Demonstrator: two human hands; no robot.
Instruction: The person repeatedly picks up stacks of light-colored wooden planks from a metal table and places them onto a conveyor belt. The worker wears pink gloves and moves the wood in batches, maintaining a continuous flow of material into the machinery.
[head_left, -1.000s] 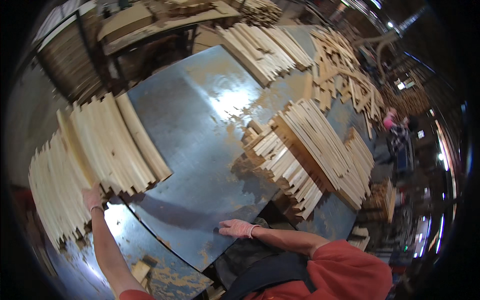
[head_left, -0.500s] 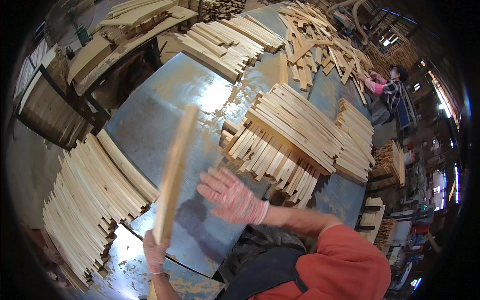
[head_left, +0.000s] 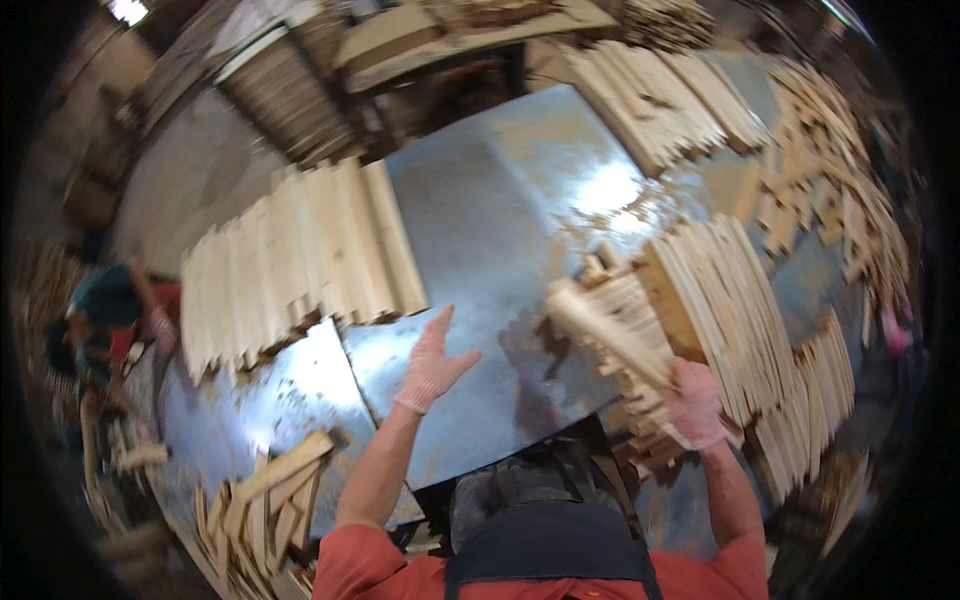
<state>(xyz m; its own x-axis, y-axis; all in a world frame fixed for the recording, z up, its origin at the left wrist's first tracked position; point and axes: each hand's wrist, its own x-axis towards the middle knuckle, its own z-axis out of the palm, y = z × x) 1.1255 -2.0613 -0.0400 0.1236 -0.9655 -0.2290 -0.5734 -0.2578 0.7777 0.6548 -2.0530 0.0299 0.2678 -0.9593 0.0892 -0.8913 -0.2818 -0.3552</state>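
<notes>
A pale, narrow wooden slat [head_left: 607, 333] angled up-left from the right hand [head_left: 693, 402], which clasped its lower end; the left hand [head_left: 432, 362] hovered spread wide, empty.

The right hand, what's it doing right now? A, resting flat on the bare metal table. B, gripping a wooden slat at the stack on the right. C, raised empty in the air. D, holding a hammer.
B: the right hand is closed around a wooden slat at the stack of slats, while the left hand is the open, empty one above the metal table.
</notes>
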